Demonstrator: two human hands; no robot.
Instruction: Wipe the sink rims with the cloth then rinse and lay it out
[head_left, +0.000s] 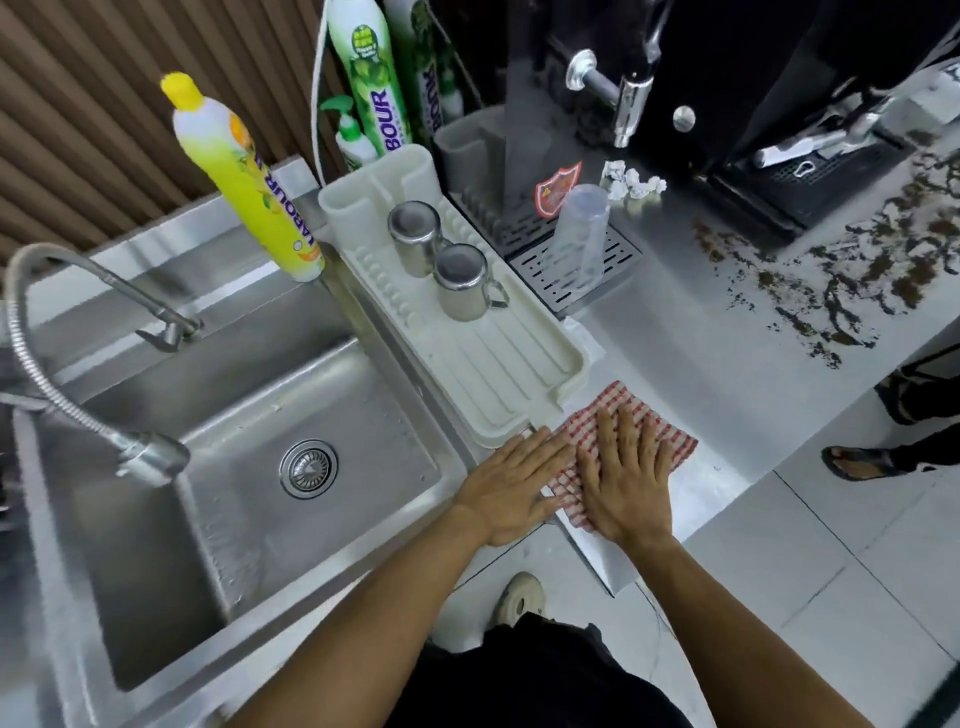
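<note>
A red-and-white checked cloth (675, 441) lies flat on the steel counter just right of the sink (363, 514), in front of the drying tray. My left hand (511, 486) rests flat, fingers together, on the cloth's left edge and the counter beside it. My right hand (626, 478) presses palm-down on the middle of the cloth, fingers spread. Neither hand grips the cloth. The sink basin is wet, with a round drain (308, 468) in its floor.
A flexible steel faucet (150, 454) hangs over the basin's left. A cream drying tray (498, 374) holds two steel mugs (462, 283). Yellow bottle (244, 176), green bottles (371, 78), upturned plastic cup (576, 239), coffee machine (727, 104), spilled grounds (872, 275). Another person's sandalled foot (862, 462) stands on the right.
</note>
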